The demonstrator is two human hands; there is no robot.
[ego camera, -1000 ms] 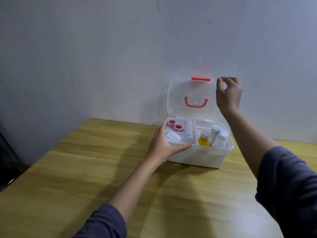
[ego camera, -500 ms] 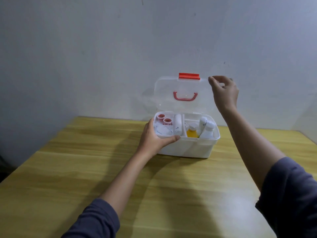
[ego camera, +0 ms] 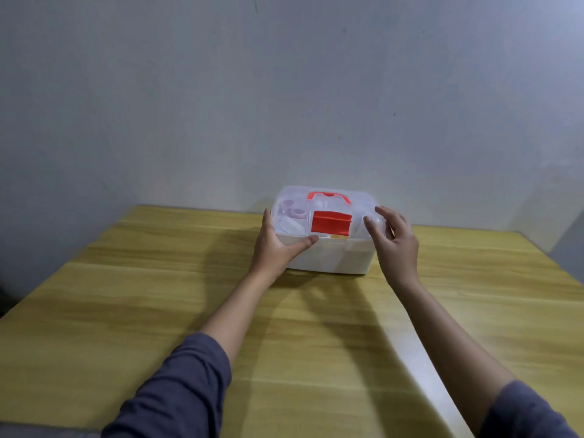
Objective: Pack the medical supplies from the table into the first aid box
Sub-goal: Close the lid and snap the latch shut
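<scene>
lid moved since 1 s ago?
Yes. The lid has swung forward and down: it stood upright behind the box base, now it lies flat on it. The right hand came down with it.

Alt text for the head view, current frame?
A left hand grips the front-left corner of a white box on a wooden table; the right hand holds the right end of its clear lid, which is down. A red latch sits at the lid's front edge.
</scene>
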